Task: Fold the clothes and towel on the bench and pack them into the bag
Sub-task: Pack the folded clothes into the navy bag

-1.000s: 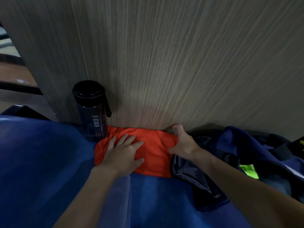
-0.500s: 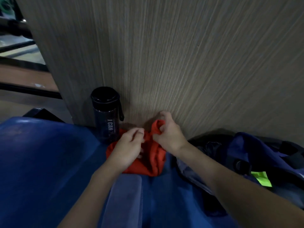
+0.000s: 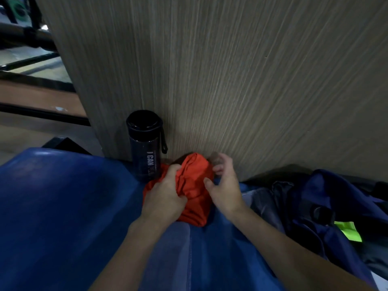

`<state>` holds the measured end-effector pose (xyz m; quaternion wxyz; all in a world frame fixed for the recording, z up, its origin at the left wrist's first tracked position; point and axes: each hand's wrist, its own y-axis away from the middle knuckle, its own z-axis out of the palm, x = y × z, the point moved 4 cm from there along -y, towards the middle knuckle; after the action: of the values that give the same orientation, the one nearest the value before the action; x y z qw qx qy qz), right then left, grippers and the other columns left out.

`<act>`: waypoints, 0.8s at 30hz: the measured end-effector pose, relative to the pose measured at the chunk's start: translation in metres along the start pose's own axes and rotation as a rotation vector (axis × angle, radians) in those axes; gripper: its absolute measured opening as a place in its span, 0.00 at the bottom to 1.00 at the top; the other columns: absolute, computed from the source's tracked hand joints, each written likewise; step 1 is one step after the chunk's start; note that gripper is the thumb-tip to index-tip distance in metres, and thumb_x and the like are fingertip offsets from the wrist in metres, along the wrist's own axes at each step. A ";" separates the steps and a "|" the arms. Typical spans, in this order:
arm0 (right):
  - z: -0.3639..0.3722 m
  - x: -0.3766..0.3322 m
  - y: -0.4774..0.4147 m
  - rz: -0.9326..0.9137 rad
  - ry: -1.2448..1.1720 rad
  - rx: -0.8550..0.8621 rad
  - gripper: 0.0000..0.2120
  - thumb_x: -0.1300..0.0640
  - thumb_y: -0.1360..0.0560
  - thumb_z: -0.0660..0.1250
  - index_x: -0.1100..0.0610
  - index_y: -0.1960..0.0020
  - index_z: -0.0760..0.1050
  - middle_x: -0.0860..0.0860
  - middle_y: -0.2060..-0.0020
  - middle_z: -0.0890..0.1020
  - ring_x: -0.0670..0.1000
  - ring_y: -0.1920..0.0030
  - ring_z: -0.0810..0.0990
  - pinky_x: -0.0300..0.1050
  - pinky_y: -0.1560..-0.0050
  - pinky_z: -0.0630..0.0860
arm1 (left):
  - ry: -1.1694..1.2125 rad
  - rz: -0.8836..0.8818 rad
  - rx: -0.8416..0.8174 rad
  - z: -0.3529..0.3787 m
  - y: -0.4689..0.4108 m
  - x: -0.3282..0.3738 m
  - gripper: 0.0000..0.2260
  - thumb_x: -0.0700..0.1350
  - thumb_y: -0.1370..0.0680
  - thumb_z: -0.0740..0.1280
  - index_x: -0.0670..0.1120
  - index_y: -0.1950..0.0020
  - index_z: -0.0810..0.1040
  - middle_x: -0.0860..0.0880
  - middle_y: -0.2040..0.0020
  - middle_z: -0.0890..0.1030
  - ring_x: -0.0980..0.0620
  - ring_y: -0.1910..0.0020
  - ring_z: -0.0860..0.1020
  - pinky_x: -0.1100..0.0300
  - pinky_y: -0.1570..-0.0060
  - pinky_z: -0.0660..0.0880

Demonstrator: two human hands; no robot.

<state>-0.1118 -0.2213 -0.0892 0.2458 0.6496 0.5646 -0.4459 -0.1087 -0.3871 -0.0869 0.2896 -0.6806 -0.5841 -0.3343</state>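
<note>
Closest to the camera, two bare arms reach out over the blue padded tabletop (image 3: 52, 206), and a paler blue strip (image 3: 168, 259) runs along it toward the orange cloth (image 3: 195, 198). The orange cloth lies on the tabletop in a bunched-up lump, not flat. The left hand (image 3: 163, 198) is on the left side of the orange cloth, with its fingers curled tight into the folds, so it is grasping the cloth. The right hand (image 3: 224, 192) is just beside the right side of the orange cloth. Its fingers are loose and half bent and a bit blurry, and it holds nothing. I cannot tell if its thumb touches the cloth. To the right of the orange cloth lies some dark grey fabric (image 3: 264, 202), and past that, still to the right, sits the dark blue bag (image 3: 336, 196) with a bright green tag (image 3: 347, 231) on it. Just behind the orange cloth and a little to the left, a dark water bottle (image 3: 144, 143) stands up straight with white letters on its side. It is very close to the cloth, maybe touching. Behind the orange cloth rises a tall wall (image 3: 231, 80) with a wood-grain look. Far off to the left of the orange cloth, past the wall's edge, there is brown floor (image 3: 31, 95) and dark bars.
</note>
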 end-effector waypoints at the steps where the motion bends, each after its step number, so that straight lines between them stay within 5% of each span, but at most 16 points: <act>1: 0.000 0.004 -0.001 0.042 -0.012 -0.004 0.34 0.62 0.27 0.73 0.49 0.28 0.60 0.48 0.45 0.74 0.47 0.42 0.75 0.40 0.40 0.72 | -0.135 0.000 0.015 -0.002 0.003 0.003 0.30 0.42 0.27 0.67 0.64 0.31 0.61 0.55 0.50 0.80 0.52 0.48 0.78 0.49 0.39 0.69; 3: 0.004 0.012 -0.002 0.166 -0.125 -0.078 0.33 0.57 0.28 0.75 0.49 0.32 0.59 0.47 0.43 0.74 0.46 0.42 0.74 0.35 0.44 0.71 | -0.220 -0.035 0.010 -0.003 0.005 0.002 0.30 0.44 0.28 0.65 0.66 0.32 0.59 0.55 0.49 0.79 0.49 0.45 0.74 0.43 0.37 0.64; 5: 0.008 0.014 -0.001 0.299 -0.239 -0.094 0.30 0.55 0.27 0.75 0.48 0.35 0.59 0.46 0.47 0.74 0.42 0.47 0.75 0.36 0.46 0.72 | -0.074 -0.014 -0.013 -0.002 0.006 0.000 0.29 0.43 0.30 0.63 0.65 0.33 0.61 0.53 0.51 0.79 0.49 0.48 0.76 0.42 0.40 0.72; 8: 0.014 0.016 -0.004 0.399 -0.391 -0.029 0.31 0.54 0.28 0.76 0.54 0.33 0.61 0.47 0.47 0.75 0.40 0.51 0.75 0.32 0.53 0.75 | 0.082 0.028 -0.018 -0.007 0.007 -0.004 0.27 0.34 0.26 0.63 0.58 0.33 0.65 0.53 0.56 0.79 0.59 0.59 0.79 0.65 0.59 0.76; 10: 0.019 0.015 -0.006 0.440 -0.452 -0.036 0.33 0.52 0.29 0.77 0.54 0.33 0.61 0.46 0.48 0.75 0.41 0.51 0.76 0.32 0.55 0.75 | 0.159 0.011 -0.007 -0.012 0.007 -0.009 0.27 0.32 0.25 0.62 0.58 0.34 0.65 0.52 0.56 0.80 0.62 0.60 0.79 0.71 0.66 0.73; 14: 0.019 0.016 -0.010 0.499 -0.532 -0.036 0.40 0.49 0.34 0.80 0.53 0.31 0.61 0.52 0.39 0.75 0.50 0.44 0.79 0.47 0.40 0.77 | 0.284 0.010 -0.072 -0.011 0.005 -0.016 0.31 0.29 0.25 0.61 0.62 0.33 0.65 0.52 0.52 0.82 0.57 0.56 0.81 0.66 0.59 0.76; 17: 0.010 0.019 -0.011 0.546 -0.641 -0.040 0.40 0.53 0.36 0.81 0.52 0.32 0.60 0.56 0.35 0.74 0.54 0.41 0.79 0.56 0.38 0.77 | 0.352 0.035 -0.136 -0.004 0.003 -0.014 0.33 0.25 0.25 0.58 0.62 0.35 0.65 0.51 0.55 0.82 0.59 0.60 0.80 0.66 0.61 0.75; 20: 0.008 0.018 -0.006 0.572 -0.651 -0.067 0.46 0.57 0.35 0.81 0.52 0.26 0.56 0.56 0.36 0.75 0.54 0.42 0.80 0.56 0.40 0.78 | 0.337 0.037 -0.166 0.001 0.002 -0.013 0.32 0.28 0.24 0.58 0.60 0.30 0.64 0.49 0.52 0.82 0.56 0.58 0.81 0.63 0.59 0.77; 24: 0.010 0.017 -0.001 0.515 -0.586 -0.037 0.42 0.60 0.34 0.80 0.51 0.29 0.58 0.52 0.44 0.78 0.51 0.46 0.81 0.52 0.44 0.80 | 0.261 0.060 -0.088 -0.001 0.003 -0.004 0.24 0.34 0.21 0.60 0.57 0.31 0.69 0.55 0.41 0.74 0.59 0.44 0.75 0.66 0.44 0.73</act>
<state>-0.1166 -0.2208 -0.1088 0.5124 0.6106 0.2967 -0.5259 -0.1059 -0.3907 -0.0894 0.3427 -0.6604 -0.5058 -0.4367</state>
